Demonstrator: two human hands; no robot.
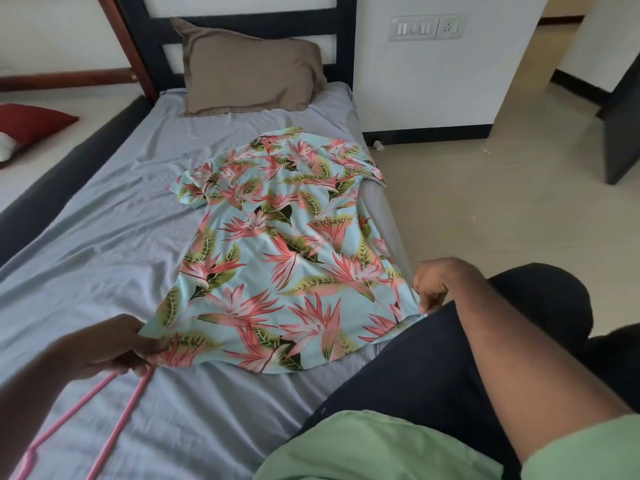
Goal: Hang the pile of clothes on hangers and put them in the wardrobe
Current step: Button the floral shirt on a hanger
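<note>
Below left hand [114,344], pink hanger [104,410] cut off by frame edge. Pinches hem corner of floral shirt [277,244] plus hanger; right hand [436,282] grips opposite corner. Spread flat on bed [104,237].

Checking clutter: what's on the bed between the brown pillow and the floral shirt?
Head view: only bare, wrinkled grey bedsheet between brown pillow and floral short-sleeved shirt.

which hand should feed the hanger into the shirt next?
Left, probably. The left hand already holds the pink hanger at the shirt hem corner. The right hand only pinches the other hem corner.
</note>
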